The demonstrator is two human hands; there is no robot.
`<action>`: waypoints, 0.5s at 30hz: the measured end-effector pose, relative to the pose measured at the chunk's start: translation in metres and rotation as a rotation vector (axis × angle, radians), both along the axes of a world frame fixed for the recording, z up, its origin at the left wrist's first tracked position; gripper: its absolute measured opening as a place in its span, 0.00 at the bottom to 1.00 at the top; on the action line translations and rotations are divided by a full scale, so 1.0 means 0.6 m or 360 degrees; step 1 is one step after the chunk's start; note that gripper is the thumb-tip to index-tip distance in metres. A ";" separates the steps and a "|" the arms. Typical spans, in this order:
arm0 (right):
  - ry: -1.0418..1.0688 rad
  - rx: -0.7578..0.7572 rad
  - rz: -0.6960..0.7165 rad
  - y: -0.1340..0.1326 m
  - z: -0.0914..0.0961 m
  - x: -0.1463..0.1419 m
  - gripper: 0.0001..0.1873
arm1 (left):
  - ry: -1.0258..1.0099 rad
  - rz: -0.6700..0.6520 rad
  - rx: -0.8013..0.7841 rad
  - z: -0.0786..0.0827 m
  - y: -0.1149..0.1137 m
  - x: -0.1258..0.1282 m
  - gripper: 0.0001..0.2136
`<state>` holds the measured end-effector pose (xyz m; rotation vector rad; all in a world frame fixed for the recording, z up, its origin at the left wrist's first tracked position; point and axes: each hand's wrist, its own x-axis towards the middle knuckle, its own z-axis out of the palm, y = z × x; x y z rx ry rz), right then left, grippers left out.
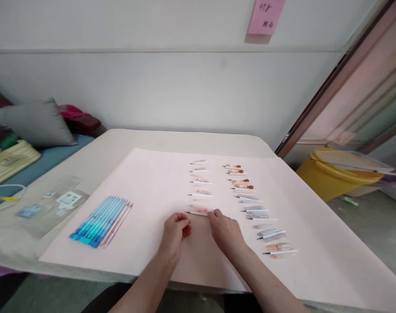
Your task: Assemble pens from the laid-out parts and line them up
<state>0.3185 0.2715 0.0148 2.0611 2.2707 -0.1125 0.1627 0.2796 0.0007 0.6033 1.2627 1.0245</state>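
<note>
Both my hands rest on a pale pink paper sheet (pixel 152 182) spread over a table. My left hand (pixel 174 231) is curled in a loose fist beside the left end of a thin white refill (pixel 197 213). My right hand (pixel 224 230) has its fingers closed at the right end of that same refill. Two columns of small pen parts lie beyond: a left column (pixel 200 180) of short pieces and a right column (pixel 250 204) of brown and grey caps with refills. A bundle of blue pen barrels (pixel 100 221) lies to the left.
Clear plastic bags (pixel 52 206) lie on the table's left part. A grey pillow (pixel 35 124) and a yellowish case (pixel 8 163) sit at far left. A yellow bucket (pixel 338 174) stands on the floor at right. A pink note (pixel 266 15) hangs on the wall.
</note>
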 end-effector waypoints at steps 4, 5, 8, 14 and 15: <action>-0.0024 0.0010 0.0013 0.000 -0.009 -0.001 0.10 | -0.0086 0.0049 -0.0009 0.005 -0.001 0.001 0.06; -0.0026 0.0018 0.0017 0.000 -0.010 -0.001 0.10 | -0.0090 0.0056 -0.0017 0.006 -0.003 0.001 0.06; -0.0022 -0.0008 0.0038 0.000 -0.007 0.001 0.11 | -0.0119 0.0093 -0.0063 0.006 -0.006 -0.001 0.07; 0.0038 -0.0090 0.0057 -0.006 0.006 0.011 0.13 | 0.0315 -0.0077 0.0187 0.007 -0.005 -0.002 0.05; 0.0052 -0.0087 0.0041 -0.009 0.009 0.015 0.13 | 0.0511 -0.0213 0.0338 0.008 -0.008 0.003 0.04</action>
